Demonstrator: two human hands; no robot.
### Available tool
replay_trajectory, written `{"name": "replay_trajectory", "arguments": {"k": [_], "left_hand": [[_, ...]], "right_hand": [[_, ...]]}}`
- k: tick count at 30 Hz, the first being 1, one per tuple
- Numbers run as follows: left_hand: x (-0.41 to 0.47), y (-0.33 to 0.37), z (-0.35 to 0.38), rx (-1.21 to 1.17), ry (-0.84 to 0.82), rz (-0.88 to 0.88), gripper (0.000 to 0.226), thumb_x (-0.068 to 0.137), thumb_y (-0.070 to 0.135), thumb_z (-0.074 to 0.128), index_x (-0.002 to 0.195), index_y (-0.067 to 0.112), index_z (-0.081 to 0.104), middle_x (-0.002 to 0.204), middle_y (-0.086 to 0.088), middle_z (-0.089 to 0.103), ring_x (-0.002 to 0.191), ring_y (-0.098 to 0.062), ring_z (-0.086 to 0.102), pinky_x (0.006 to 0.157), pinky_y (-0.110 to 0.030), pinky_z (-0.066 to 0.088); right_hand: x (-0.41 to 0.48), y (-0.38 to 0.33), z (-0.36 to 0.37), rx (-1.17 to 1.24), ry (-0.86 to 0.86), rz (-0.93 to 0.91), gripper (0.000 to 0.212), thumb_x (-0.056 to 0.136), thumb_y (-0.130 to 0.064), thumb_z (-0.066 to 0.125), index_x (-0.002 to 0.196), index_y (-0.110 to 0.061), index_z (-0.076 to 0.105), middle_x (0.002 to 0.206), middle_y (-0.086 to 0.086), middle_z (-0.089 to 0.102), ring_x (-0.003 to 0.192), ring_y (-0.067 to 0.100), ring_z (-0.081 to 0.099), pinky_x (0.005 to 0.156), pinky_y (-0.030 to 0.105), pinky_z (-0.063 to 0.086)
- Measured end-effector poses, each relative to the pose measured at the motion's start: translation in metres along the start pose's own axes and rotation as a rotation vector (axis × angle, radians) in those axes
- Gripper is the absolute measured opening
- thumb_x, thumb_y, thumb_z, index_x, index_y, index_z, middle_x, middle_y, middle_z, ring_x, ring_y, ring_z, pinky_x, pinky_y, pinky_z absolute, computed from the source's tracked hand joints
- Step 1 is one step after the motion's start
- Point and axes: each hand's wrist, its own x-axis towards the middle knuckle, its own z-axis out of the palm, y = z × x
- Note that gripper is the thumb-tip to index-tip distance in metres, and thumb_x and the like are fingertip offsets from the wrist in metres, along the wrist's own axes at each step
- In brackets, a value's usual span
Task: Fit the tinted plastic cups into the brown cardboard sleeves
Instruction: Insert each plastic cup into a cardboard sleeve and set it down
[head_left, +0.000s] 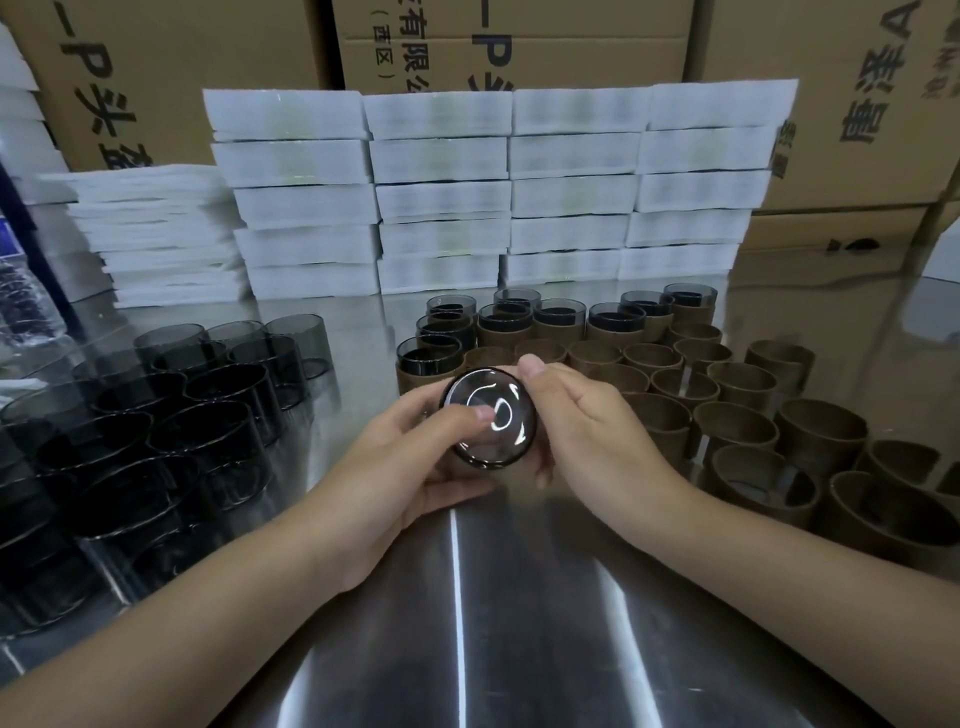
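Both hands are gripping one tinted cup (491, 415) over the middle of the tabletop (519, 623). The left hand (415, 457) is curling under it with the thumb on its base, and the right hand (587, 431) is wrapping fingers (530, 364) around its side. The cup's axis is tipping toward the camera, base up and mouth away. Can't tell if a sleeve is already on it. The empty sleeves (735, 423), seventeenish, are sitting toward the right edge, nearer the right hand. About nine sleeved cups (558, 314) are lining up toward the far edge, and a dozen-plus loose cups (218, 395) are crowding the left edge.

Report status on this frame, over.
Left hand and right hand both grip one tinted cup, base toward camera. Empty sleeves right, bare cups left. Nothing in the way.
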Motion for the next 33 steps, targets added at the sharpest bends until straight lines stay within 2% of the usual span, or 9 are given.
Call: {"name": "replay_trajectory", "arguments": {"k": [2, 5, 8, 13, 17, 22, 25, 29, 33], "left_hand": [[0.001, 0.000, 0.000, -0.086, 0.087, -0.014, 0.038, 0.056, 0.027, 0.079, 0.092, 0.018, 0.075, 0.094, -0.011, 0.075, 0.089, -0.028, 0.072, 0.076, -0.035, 0.061], [0.004, 0.001, -0.004, -0.156, 0.202, -0.021, 0.045, 0.065, 0.030, 0.074, 0.104, 0.008, 0.070, 0.103, -0.021, 0.072, 0.094, -0.029, 0.071, 0.067, -0.029, 0.060], [0.006, 0.003, -0.007, -0.195, 0.263, -0.006, 0.028, 0.084, 0.027, 0.066, 0.104, 0.008, 0.068, 0.104, -0.024, 0.071, 0.088, -0.027, 0.072, 0.063, -0.026, 0.059], [0.008, 0.002, -0.009, -0.199, 0.307, 0.009, 0.022, 0.083, 0.030, 0.067, 0.094, 0.012, 0.072, 0.093, -0.020, 0.070, 0.084, -0.026, 0.073, 0.062, -0.026, 0.058], [0.007, 0.002, -0.008, -0.193, 0.303, 0.004, 0.020, 0.082, 0.031, 0.067, 0.070, 0.019, 0.077, 0.087, -0.019, 0.071, 0.086, -0.029, 0.073, 0.063, -0.027, 0.059], [0.008, 0.001, -0.008, -0.180, 0.301, 0.007, 0.023, 0.084, 0.031, 0.066, 0.067, 0.020, 0.077, 0.083, -0.017, 0.071, 0.085, -0.028, 0.073, 0.063, -0.027, 0.059], [0.008, 0.002, -0.008, -0.158, 0.284, 0.019, 0.021, 0.077, 0.033, 0.069, 0.059, 0.027, 0.077, 0.079, -0.014, 0.073, 0.083, -0.026, 0.074, 0.063, -0.026, 0.059], [0.007, 0.002, -0.010, -0.172, 0.265, 0.023, 0.016, 0.052, 0.041, 0.073, 0.056, 0.026, 0.076, 0.077, -0.013, 0.071, 0.080, -0.025, 0.073, 0.062, -0.026, 0.059], [0.009, 0.001, -0.013, -0.201, 0.251, 0.010, 0.018, 0.055, 0.039, 0.073, 0.060, 0.022, 0.076, 0.080, -0.014, 0.073, 0.079, -0.026, 0.074, 0.058, -0.026, 0.058]], "right_hand": [[0.006, 0.005, -0.002, -0.095, 0.020, 0.055, 0.025, 0.101, -0.029, 0.042, 0.114, -0.028, 0.064, 0.096, -0.006, 0.062, 0.064, 0.012, 0.062, 0.064, 0.023, 0.051], [0.011, 0.014, -0.008, -0.347, -0.050, 0.127, 0.053, 0.096, -0.021, 0.051, 0.146, -0.026, 0.034, 0.147, -0.005, 0.036, 0.114, 0.024, 0.057, 0.097, 0.032, 0.046], [0.011, 0.013, -0.008, -0.470, -0.137, 0.060, 0.070, 0.093, -0.020, 0.055, 0.152, -0.027, 0.018, 0.156, -0.008, 0.019, 0.125, 0.025, 0.049, 0.104, 0.031, 0.039], [0.022, 0.016, -0.008, -0.748, -0.331, 0.011, 0.081, 0.093, -0.030, 0.053, 0.153, -0.037, -0.002, 0.162, -0.017, 0.003, 0.137, 0.023, 0.039, 0.104, 0.031, 0.035], [0.027, 0.022, -0.009, -0.818, -0.341, 0.024, 0.078, 0.094, -0.037, 0.050, 0.153, -0.037, -0.001, 0.162, -0.012, 0.007, 0.139, 0.024, 0.035, 0.102, 0.031, 0.033], [0.034, 0.024, -0.010, -0.876, -0.346, 0.033, 0.081, 0.092, -0.042, 0.050, 0.152, -0.038, -0.005, 0.162, -0.015, -0.004, 0.136, 0.026, 0.041, 0.099, 0.035, 0.036], [0.036, 0.024, -0.011, -0.905, -0.360, 0.023, 0.077, 0.094, -0.043, 0.048, 0.152, -0.037, -0.001, 0.162, -0.015, 0.007, 0.134, 0.027, 0.042, 0.096, 0.033, 0.036], [0.035, 0.025, -0.010, -0.902, -0.332, -0.011, 0.070, 0.094, -0.041, 0.050, 0.152, -0.032, 0.012, 0.158, -0.008, 0.019, 0.128, 0.027, 0.047, 0.093, 0.033, 0.037], [0.030, 0.026, -0.010, -0.832, -0.237, -0.052, 0.057, 0.091, -0.034, 0.056, 0.143, -0.025, 0.035, 0.133, -0.001, 0.041, 0.117, 0.021, 0.052, 0.083, 0.025, 0.035]]}}
